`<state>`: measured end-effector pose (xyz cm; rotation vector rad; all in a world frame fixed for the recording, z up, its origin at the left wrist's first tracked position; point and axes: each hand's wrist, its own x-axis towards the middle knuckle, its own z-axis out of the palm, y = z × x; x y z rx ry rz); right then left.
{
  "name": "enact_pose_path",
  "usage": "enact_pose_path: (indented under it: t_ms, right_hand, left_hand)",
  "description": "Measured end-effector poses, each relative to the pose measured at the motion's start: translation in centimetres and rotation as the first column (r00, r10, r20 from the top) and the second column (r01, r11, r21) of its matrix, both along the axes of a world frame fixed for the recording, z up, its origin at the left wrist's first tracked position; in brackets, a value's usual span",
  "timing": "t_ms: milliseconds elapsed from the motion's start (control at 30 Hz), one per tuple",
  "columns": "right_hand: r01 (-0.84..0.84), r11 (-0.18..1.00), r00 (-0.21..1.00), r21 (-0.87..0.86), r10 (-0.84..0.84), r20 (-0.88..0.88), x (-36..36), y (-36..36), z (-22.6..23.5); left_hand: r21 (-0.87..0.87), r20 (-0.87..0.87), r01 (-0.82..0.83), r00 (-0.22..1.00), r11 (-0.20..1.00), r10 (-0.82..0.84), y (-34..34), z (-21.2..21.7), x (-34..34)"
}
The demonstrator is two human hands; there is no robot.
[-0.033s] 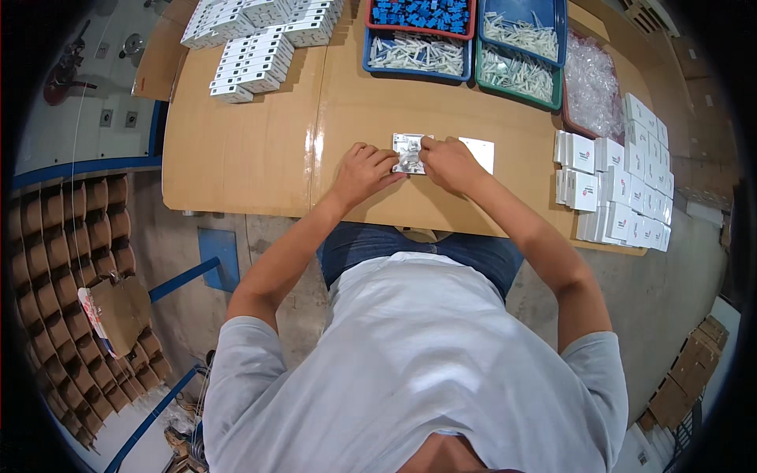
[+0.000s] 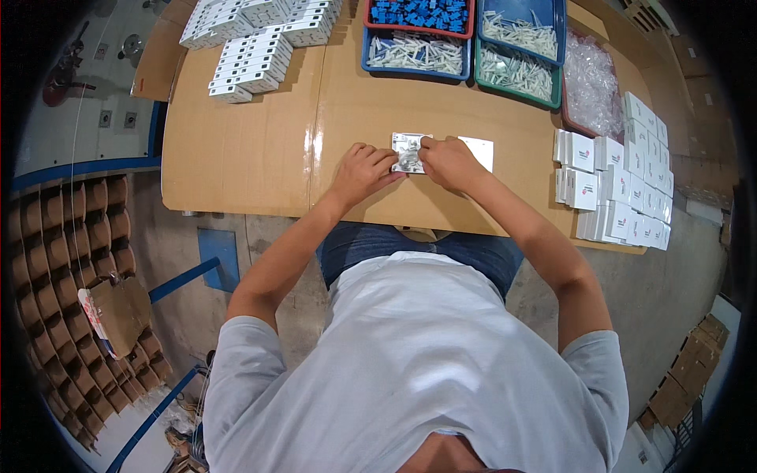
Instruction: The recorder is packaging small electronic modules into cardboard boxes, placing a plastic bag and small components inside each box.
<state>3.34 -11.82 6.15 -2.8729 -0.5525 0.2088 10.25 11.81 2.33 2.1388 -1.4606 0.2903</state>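
A small, shallow white box [image 2: 405,143] with a silvery, clear-looking content lies on the cardboard-covered table between my hands. My left hand [image 2: 365,169] grips its left side, fingers bent over the edge and thumb at the near corner. At the right side, my right hand [image 2: 451,163] has its fingers pinched together over the box; what they hold, if anything, is hidden. Partly behind the right hand lies a flat white piece [image 2: 480,150], like a card or lid.
White boxes are stacked at the far left [image 2: 251,67] and at the right [image 2: 619,189]. Trays at the back hold blue parts [image 2: 418,14], white slender pieces [image 2: 416,55] and, farther right, clear plastic pieces [image 2: 591,83]. A brown cardboard divider [image 2: 71,260] stands at left.
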Motion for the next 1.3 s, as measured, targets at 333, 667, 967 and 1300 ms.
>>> enact_pose_path:
  t_ms: [333, 667, 967, 1300]
  right_hand:
    - [0.227, 0.954, 0.973, 0.197, -0.231, -0.003, -0.6, 0.4, -0.3]
    - [0.453, 0.876, 0.88, 0.164, -0.469, 0.078, -1.5, 2.1, -0.7]
    - [0.534, 0.723, 0.805, 0.439, -0.593, -0.003, -2.0, 2.1, -2.7]
    - [0.645, 0.31, 0.584, 0.698, -0.789, -0.191, -1.7, 1.8, -4.4]
  left_hand:
    - [0.08, -0.07, 0.035, 0.997, 0.996, -0.029, -0.2, 0.4, -0.4]
    - [0.118, -0.064, 0.022, 0.998, 0.993, -0.014, -1.2, -0.6, -1.6]
    - [0.009, -0.159, -0.058, 0.986, 0.998, 0.058, -2.5, 0.1, -2.5]
    - [-0.035, -0.258, -0.164, 0.954, 0.986, 0.149, -3.4, -0.3, -3.8]
